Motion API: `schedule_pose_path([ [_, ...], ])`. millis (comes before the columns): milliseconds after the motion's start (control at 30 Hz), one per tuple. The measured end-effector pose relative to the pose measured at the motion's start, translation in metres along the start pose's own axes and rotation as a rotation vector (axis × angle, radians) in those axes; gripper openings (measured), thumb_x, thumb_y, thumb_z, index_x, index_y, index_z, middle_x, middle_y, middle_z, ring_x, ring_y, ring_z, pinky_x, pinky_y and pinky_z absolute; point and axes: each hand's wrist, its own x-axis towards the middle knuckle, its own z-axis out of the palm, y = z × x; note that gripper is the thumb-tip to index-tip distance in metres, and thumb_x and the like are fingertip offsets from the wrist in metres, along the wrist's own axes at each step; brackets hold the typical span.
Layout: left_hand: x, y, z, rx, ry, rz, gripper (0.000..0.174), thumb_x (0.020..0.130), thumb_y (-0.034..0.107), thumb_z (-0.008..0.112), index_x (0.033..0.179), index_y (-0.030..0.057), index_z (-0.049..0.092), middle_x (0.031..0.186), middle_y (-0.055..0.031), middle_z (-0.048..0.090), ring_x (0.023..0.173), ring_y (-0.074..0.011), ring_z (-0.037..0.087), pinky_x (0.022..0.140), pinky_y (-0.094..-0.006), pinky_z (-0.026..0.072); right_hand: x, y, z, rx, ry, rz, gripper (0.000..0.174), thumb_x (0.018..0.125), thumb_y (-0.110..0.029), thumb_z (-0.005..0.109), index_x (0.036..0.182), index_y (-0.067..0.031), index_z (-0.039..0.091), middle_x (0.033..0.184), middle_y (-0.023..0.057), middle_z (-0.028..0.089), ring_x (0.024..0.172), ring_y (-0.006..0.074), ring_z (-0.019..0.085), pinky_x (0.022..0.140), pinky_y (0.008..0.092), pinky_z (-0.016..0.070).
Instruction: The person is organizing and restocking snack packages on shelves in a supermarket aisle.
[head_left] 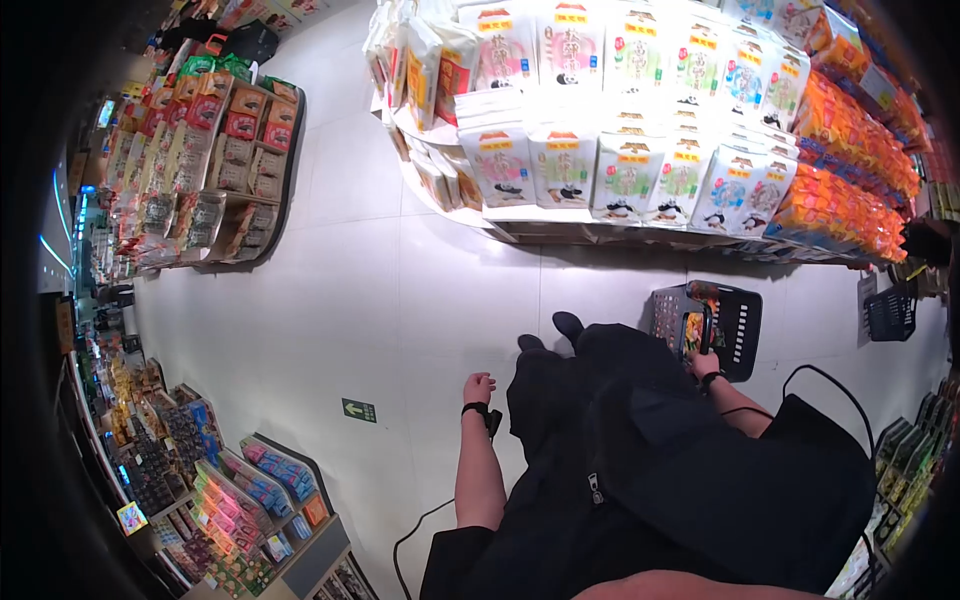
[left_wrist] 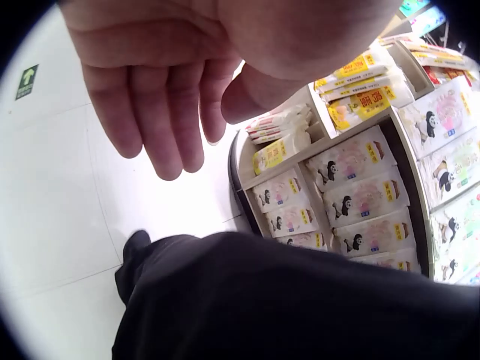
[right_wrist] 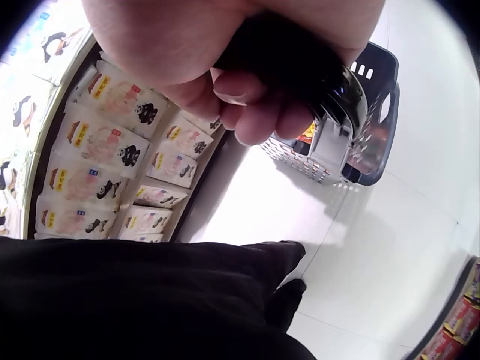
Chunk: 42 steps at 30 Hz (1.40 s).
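My right hand (head_left: 705,364) grips the black handle (right_wrist: 289,64) of a grey plastic shopping basket (head_left: 745,335). The fingers curl round that handle in the right wrist view, with the perforated basket wall below and beyond them. Inside the basket lies a colourful orange-and-green package (head_left: 693,328), partly covered by the handle. My left hand (left_wrist: 165,82) hangs loosely at my left side over the pale floor, holding nothing, its fingers relaxed and slightly bent.
Ahead curves a shelf stand (head_left: 520,232) stacked with white panda-printed packs (head_left: 627,175) and orange packs (head_left: 840,215). Another rounded stand (head_left: 285,190) is at the far left, a low display (head_left: 325,490) at near left. A second dark basket (head_left: 890,312) sits at the right.
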Motion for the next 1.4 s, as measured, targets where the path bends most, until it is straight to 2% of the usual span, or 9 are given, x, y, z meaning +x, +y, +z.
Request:
schedule_pose_path([
  [167,0.049,0.041,-0.027,0.163,-0.077,0.047,0.032,0.107,0.017,0.059,0.129,-0.0029,0.071,0.111,-0.0185,0.082,0.095,-0.0263,0.081,0.087,-0.0409,0.0650,-0.021,-0.014,0.043,0.190,-0.092,0.011,0.015,0.095,-0.016,0.072,0.097,-0.0019,0.066,0.071,0.0078,0.066,0.052,0.0208,0.066,0.046,0.0367,0.0502],
  [400,0.173,0.096,-0.089,0.448,-0.229,0.030,0.033,0.104,0.022,0.061,0.121,-0.0002,0.078,0.099,-0.0147,0.084,0.085,-0.0247,0.081,0.082,-0.0421,0.0644,-0.067,-0.048,0.119,0.165,0.172,-0.023,0.015,0.101,-0.016,0.072,0.099,-0.0021,0.067,0.078,0.0068,0.067,0.055,0.0193,0.067,0.049,0.0374,0.0561],
  [533,0.245,0.189,-0.120,0.614,-0.204,0.234,0.032,0.103,0.027,0.063,0.114,-0.0006,0.077,0.099,-0.0168,0.083,0.092,-0.0268,0.081,0.086,-0.0419,0.0625,-0.039,-0.015,0.174,-0.021,0.374,-0.263,0.016,0.098,-0.015,0.071,0.106,-0.0022,0.067,0.084,0.0104,0.071,0.065,0.0206,0.071,0.060,0.0384,0.0586],
  [633,0.275,0.291,-0.134,0.492,-0.253,0.428,0.031,0.107,0.026,0.064,0.115,-0.0007,0.075,0.101,-0.0169,0.083,0.095,-0.0280,0.080,0.088,-0.0412,0.0622,-0.042,-0.033,0.199,-0.085,0.314,-0.056,0.038,0.092,-0.015,0.076,0.125,0.0029,0.067,0.103,0.0168,0.080,0.094,0.0280,0.079,0.083,0.0431,0.0631],
  [733,0.274,0.404,-0.142,0.342,-0.239,0.671,0.027,0.111,0.023,0.062,0.117,-0.0004,0.074,0.101,-0.0168,0.082,0.094,-0.0272,0.080,0.087,-0.0399,0.0621,-0.095,-0.118,0.218,-0.405,0.352,0.065,0.057,0.090,-0.034,0.079,0.131,0.0033,0.067,0.123,0.0289,0.078,0.117,0.0435,0.076,0.102,0.0492,0.0593],
  [867,0.214,0.546,-0.152,0.037,-0.273,0.862,0.025,0.114,0.020,0.063,0.126,-0.0008,0.069,0.105,-0.0095,0.079,0.094,-0.0176,0.076,0.090,-0.0329,0.0605,-0.130,-0.189,0.246,-0.525,0.285,0.107,0.066,0.093,-0.035,0.077,0.143,0.0062,0.062,0.132,0.0332,0.074,0.126,0.0471,0.072,0.111,0.0515,0.0565],
  [1000,0.157,0.643,-0.151,-0.023,-0.211,1.052,0.032,0.109,0.016,0.068,0.136,-0.0004,0.062,0.122,-0.0146,0.073,0.107,-0.0241,0.073,0.095,-0.0370,0.0592,-0.134,-0.219,0.272,-0.525,0.344,0.029,0.058,0.094,-0.031,0.075,0.137,0.0058,0.063,0.129,0.0340,0.074,0.124,0.0480,0.072,0.110,0.0525,0.0565],
  [1133,0.151,0.709,-0.137,0.088,-0.083,1.438,0.051,0.108,0.020,0.072,0.152,0.0004,0.053,0.147,-0.0212,0.062,0.137,-0.0345,0.063,0.115,-0.0452,0.0513,-0.145,-0.224,0.288,-0.460,0.311,-0.006,0.052,0.094,-0.029,0.076,0.134,0.0035,0.064,0.126,0.0312,0.076,0.123,0.0467,0.072,0.108,0.0521,0.0568],
  [1400,0.159,0.748,-0.101,0.167,-0.072,1.442,0.086,0.090,0.039,0.093,0.150,-0.0042,0.051,0.145,-0.0274,0.057,0.138,-0.0455,0.056,0.120,-0.0498,0.0467,-0.180,-0.241,0.312,-0.351,0.269,-0.031,0.054,0.094,-0.028,0.078,0.136,0.0024,0.062,0.126,0.0308,0.076,0.121,0.0458,0.073,0.106,0.0518,0.0574],
])
